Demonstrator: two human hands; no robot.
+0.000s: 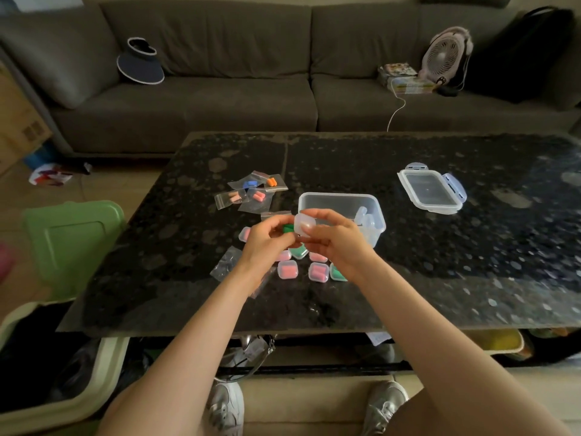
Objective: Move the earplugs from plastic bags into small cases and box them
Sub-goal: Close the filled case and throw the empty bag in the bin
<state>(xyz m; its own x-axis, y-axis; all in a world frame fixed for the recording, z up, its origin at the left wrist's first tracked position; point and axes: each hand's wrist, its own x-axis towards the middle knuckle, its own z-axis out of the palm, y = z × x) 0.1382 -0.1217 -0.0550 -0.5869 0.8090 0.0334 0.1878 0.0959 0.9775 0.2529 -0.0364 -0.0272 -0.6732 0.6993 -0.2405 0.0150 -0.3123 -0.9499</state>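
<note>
Over the dark table my right hand holds a small clear case with its lid up. My left hand pinches green earplugs right beside that case. Below my hands lie several filled small cases, pink and green. Several plastic bags with blue, orange and pink earplugs lie further back. An emptied bag lies by my left wrist. Behind my hands stands the clear plastic box, with a few empty cases inside.
The box's lid lies apart at the right on the table. A green bin lid sits left of the table. A grey sofa with a fan and a hat runs behind.
</note>
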